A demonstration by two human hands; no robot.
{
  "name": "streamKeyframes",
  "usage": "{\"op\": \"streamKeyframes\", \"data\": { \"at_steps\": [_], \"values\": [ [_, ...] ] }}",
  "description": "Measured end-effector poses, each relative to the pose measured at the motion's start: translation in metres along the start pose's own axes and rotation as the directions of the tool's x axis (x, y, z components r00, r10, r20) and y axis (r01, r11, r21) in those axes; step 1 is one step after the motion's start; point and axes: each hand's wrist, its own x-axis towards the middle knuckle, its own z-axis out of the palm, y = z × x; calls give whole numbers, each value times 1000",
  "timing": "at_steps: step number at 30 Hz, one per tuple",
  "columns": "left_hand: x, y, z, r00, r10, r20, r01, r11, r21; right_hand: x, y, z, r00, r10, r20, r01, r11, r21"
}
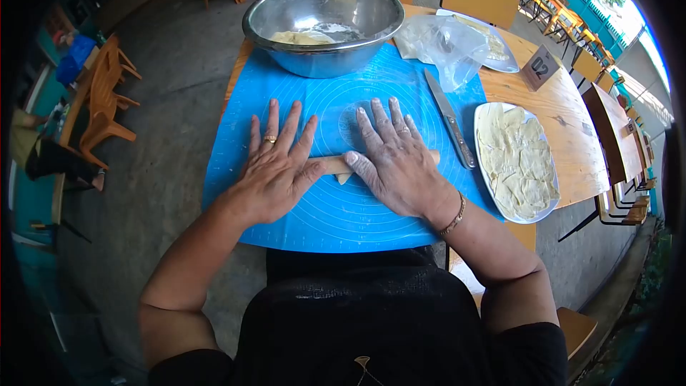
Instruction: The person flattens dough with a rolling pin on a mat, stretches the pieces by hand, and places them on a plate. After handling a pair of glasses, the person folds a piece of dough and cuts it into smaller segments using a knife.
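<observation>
Under both my palms lies a wooden rolling pin (330,165), set crosswise on the blue mat (286,232). My left hand (277,171) is flat with fingers stretched forward, pressing the pin's left part. On its right part rests my right hand (395,164), floury, its fingers extended too. A small bit of dough (343,177) shows beneath the pin between my thumbs; the rest is hidden. Flour dusts the mat ahead of my right hand. To the right of that hand lies a knife (450,120) with its blade pointing away.
A steel bowl (321,61) holding dough (301,37) stands at the mat's far edge. Flattened dough pieces (516,161) cover a white plate on the right. Behind are a plastic bag (446,50), another plate (507,62) and an "02" sign (541,68). A person's leg (68,161) shows far left.
</observation>
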Motion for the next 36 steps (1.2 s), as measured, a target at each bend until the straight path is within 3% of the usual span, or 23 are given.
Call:
{"op": "streamKeyframes", "data": {
  "at_steps": [8, 18, 20, 24, 26, 27, 29, 30, 32, 33, 34, 35, 36],
  "values": [
    [34, -20, 2, 989, -136, -57, 134, 990, -32, 32, 12, 8, 997, 78, 26, -77, 996, -41],
    [50, -23, -3, 968, -252, -12, 249, 963, -103, 49, 18, 16, 992, 128, 18, -125, 985, -118],
    [57, -22, -8, 936, -344, 70, 347, 938, -21, 57, 20, 15, 988, 147, 37, -142, 984, -104],
    [71, -34, -3, 923, -384, 37, 385, 922, -41, 71, 28, 22, 983, 177, 52, -174, 983, -66],
    [76, -40, 1, 911, -392, -131, 388, 920, -61, 78, 34, 24, 985, 174, 16, -173, 984, -47],
    [78, -45, 3, 911, -391, -135, 386, 921, -58, 81, 34, 23, 987, 160, -17, -161, 985, -61],
    [83, -56, 6, 867, -339, -365, 317, 941, -122, 87, 36, 18, 988, 145, -51, -148, 986, -75],
    [85, -64, 9, 866, -339, -368, 317, 941, -120, 90, 39, 15, 985, 165, -40, -165, 986, -8],
    [88, -74, 10, 758, -158, -633, 197, 980, -8, 95, 42, 12, 983, 182, -37, -180, 982, 57],
    [84, -68, 3, 755, -151, -638, 194, 981, -3, 96, 46, 18, 976, 158, -147, -150, 987, 60],
    [75, -56, -7, 808, -168, -565, 120, 985, -122, 97, 49, 21, 957, 131, -259, -120, 991, 56],
    [69, -47, -12, 859, -168, -484, 52, 968, -244, 98, 53, 23, 954, 131, -271, -121, 991, 53],
    [64, -41, -11, 855, -158, -494, 44, 971, -235, 100, 55, 23, 949, 138, -282, -124, 990, 68]
  ]
}}
